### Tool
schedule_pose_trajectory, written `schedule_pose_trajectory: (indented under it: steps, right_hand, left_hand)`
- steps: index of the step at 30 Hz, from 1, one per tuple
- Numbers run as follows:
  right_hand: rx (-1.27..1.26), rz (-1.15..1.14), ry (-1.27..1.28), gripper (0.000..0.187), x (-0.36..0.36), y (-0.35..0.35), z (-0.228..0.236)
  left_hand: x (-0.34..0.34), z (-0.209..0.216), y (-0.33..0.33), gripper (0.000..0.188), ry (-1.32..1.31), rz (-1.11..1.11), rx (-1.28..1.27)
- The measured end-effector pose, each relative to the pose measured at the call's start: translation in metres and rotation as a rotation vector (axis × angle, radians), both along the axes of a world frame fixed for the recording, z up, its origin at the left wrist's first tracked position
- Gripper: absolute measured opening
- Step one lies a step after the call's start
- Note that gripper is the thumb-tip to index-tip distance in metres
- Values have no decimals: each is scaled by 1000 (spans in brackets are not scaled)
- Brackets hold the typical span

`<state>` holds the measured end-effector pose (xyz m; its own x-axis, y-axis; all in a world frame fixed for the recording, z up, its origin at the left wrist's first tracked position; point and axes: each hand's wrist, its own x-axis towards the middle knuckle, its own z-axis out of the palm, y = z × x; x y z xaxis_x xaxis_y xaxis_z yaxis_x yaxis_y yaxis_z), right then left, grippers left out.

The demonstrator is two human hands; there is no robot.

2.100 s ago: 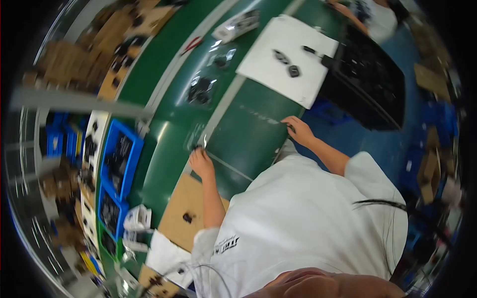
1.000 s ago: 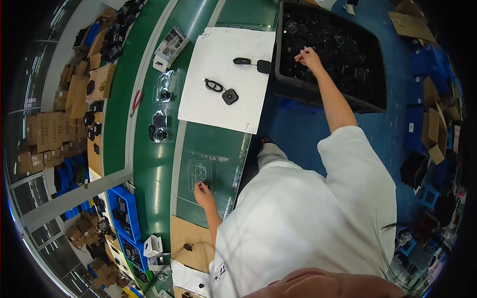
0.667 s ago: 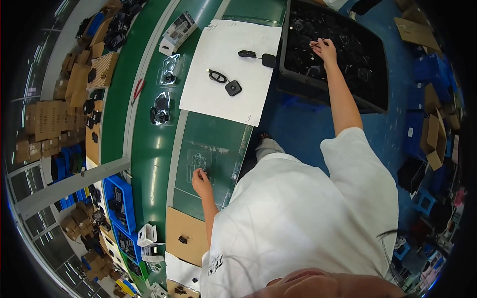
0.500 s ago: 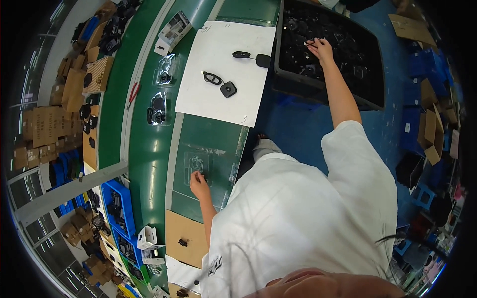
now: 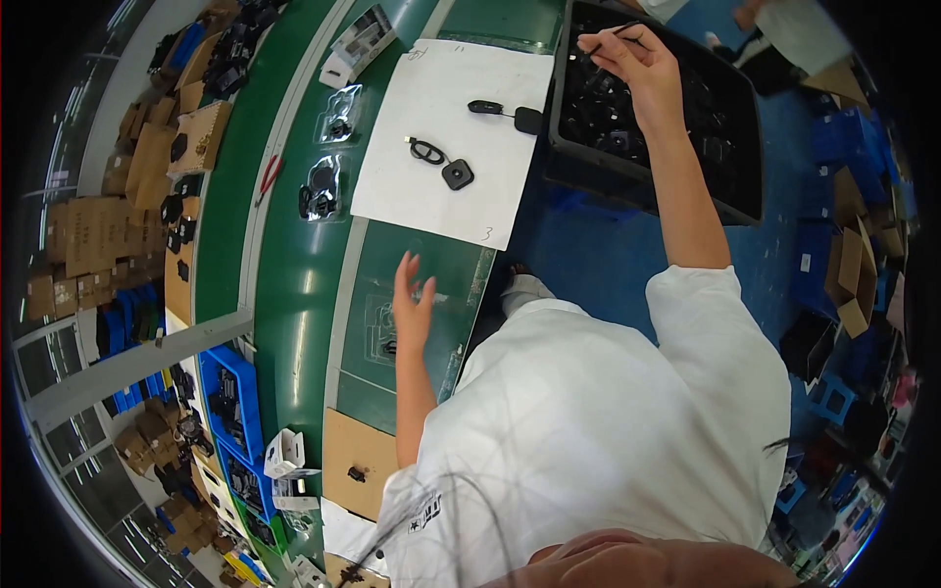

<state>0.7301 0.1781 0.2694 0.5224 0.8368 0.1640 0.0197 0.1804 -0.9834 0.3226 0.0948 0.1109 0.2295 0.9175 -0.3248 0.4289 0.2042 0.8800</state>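
My right hand [image 5: 642, 73] is raised over a large black bin [image 5: 652, 184] full of small black parts. Its fingertips pinch a thin black cable [image 5: 621, 29], of which only a short length shows. My left hand [image 5: 413, 302] hovers over the green table, fingers spread and nothing in them. Beside its wrist lies a clear plastic blister tray [image 5: 378, 331] with a small black piece in it. On a white sheet [image 5: 392, 186] rest a square black device [image 5: 458, 174] with its coiled cable [image 5: 427, 150], and a second square device [image 5: 528, 120] with a bundled cable [image 5: 484, 107].
Two filled clear blister trays [image 5: 322, 188] lie left of the sheet, near red-handled pliers [image 5: 270, 176] and a printed box [image 5: 361, 44]. Blue bins [image 5: 235, 407] stand at lower left. Another person [image 5: 799, 34] is at upper right, above open cartons [image 5: 851, 279].
My right hand has lifted up from the parts in the bin with the cable. My left hand has moved forward off the blister tray and opened. Another person has come into view.
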Motion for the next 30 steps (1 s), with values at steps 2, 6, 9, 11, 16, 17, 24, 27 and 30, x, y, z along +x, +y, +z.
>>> schedule_pose_trajectory:
  steps: [2, 6, 9, 11, 16, 17, 24, 27, 30]
  right_hand:
    - [60, 101, -88, 13, -27, -5, 7]
    - [82, 339, 39, 12, -99, -19, 14]
    - [62, 495, 76, 12, -153, -22, 6]
    - [-5, 611, 197, 10, -185, -21, -8]
    - [-189, 751, 307, 10, -248, -21, -45]
    - [-192, 777, 309, 10, -257, -22, -55]
    - [-601, 990, 385, 17, -332, -11, -144]
    - [-747, 1091, 402, 21, -372, -12, -153]
    - [-757, 1364, 222, 29, -408, -13, -138]
  left_hand:
    - [25, 9, 16, 73, -106, -91, 57]
    - [65, 25, 33, 99, -191, -150, 196]
    - [71, 22, 30, 108, -222, -71, 240]
    - [60, 21, 23, 84, -384, 30, 114]
    - [-11, -19, -20, 48, -694, 156, -440]
    - [-25, -22, -30, 48, -696, 181, -431]
    - [-108, -8, -105, 26, -749, 383, -574]
    - [-126, 11, -129, 25, -776, 507, -508]
    - [-137, 32, -145, 25, -649, 591, -164]
